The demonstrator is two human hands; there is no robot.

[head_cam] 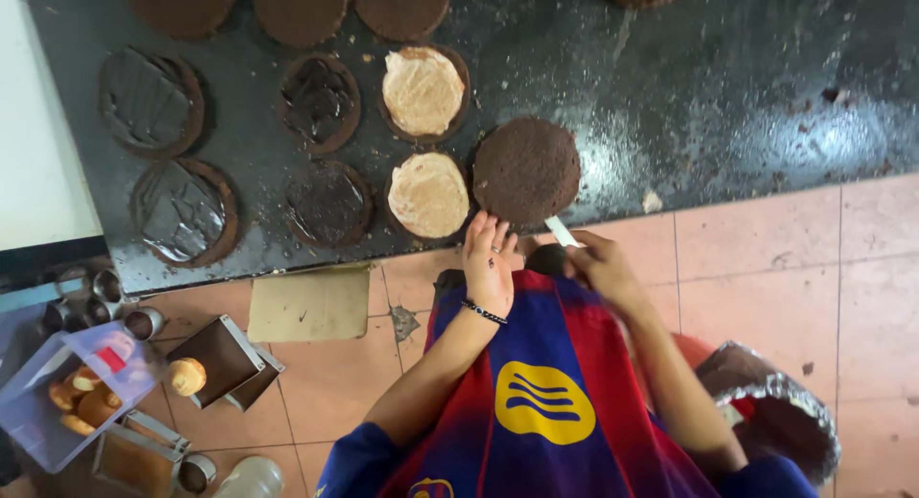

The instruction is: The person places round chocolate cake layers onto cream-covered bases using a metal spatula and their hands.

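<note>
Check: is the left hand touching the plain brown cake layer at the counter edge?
Touching. In the head view the left hand has its fingertips lying on the near rim of the brown cake layer, with no gap visible between them.

Table [728, 87]: dark polished stone, glossy, speckled, crumb-dusted. Cake layer [526, 169]: matt, porous brown sponge. Chocolate-coated layers [180, 211]: wet, shiny. Cream-topped layers [428, 194]: dull beige, smeared. Floor [766, 278]: matt pink tiles. Box [67, 393]: clear plastic. Foil [795, 402]: crinkled, metallic.
</note>
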